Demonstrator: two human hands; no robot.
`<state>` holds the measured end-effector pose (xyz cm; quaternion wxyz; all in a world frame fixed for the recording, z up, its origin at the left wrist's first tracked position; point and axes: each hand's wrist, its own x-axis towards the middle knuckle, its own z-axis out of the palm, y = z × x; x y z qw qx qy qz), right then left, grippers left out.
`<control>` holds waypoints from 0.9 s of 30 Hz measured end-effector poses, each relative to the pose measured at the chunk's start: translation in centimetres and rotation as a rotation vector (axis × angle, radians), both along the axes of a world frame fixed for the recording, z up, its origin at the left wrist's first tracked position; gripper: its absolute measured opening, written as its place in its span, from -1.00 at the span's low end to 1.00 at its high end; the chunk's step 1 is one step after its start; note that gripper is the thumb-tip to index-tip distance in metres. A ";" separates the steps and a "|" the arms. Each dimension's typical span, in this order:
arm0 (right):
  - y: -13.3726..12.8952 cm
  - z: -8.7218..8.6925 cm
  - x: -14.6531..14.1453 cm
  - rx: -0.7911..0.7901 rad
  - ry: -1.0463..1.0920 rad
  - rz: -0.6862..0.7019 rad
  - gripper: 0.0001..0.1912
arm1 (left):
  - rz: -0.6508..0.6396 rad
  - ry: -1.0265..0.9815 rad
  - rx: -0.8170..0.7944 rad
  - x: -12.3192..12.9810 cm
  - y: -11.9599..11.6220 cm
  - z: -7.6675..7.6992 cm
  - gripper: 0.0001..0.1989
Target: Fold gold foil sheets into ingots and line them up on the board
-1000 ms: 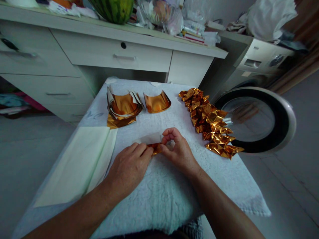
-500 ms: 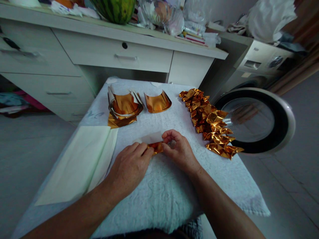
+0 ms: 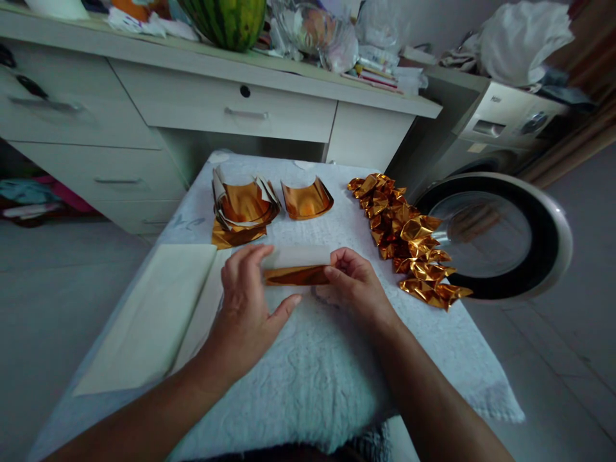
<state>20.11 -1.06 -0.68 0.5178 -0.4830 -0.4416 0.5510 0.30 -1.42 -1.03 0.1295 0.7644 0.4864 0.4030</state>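
Left hand point(image 3: 244, 308) is held just left of frame centre with thumb and fingers spread apart; its fingertips are placed at the left end of the sheet point(image 3: 297, 277), where contact cannot be confirmed. Right hand point(image 3: 360, 289) is clamped, thumb against bent fingers, on the right end of the sheet. The sheet is located at frame centre, over the cloth point(image 3: 293, 378), with its pale part toward the top of the frame and a gold band along its lower edge.

Half a second ago, the gold band was pressed under the left hand and only a short piece was exposed. The left hand has since been opened, and the band is now exposed along most of its length. It is judged that pressure on the left end has been released and that the sheet is steadied chiefly by the right hand. No change is noted in the foil stack point(image 3: 246, 202) at upper centre or the folded pieces point(image 3: 418, 228) to the right.

On the washer point(image 3: 462, 133), upper right, a short brand mark point(image 3: 496, 99) is carried; an initial H is suggested, the remainder being too blurred. Print on the packets point(image 3: 378, 77) at upper centre cannot be read.
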 end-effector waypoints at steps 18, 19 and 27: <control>-0.1 0.2 0.2 0.010 0.128 0.058 -0.79 | -0.060 -0.497 -0.702 -0.6 1.3 0.5 -0.75; -0.1 0.2 0.2 0.004 0.116 0.058 -0.79 | -0.064 -0.493 -0.696 -0.6 1.3 0.5 -0.75; -0.4 0.5 0.0 -0.033 0.050 0.055 -0.73 | -0.076 -0.442 -0.668 -0.5 1.1 1.1 -0.75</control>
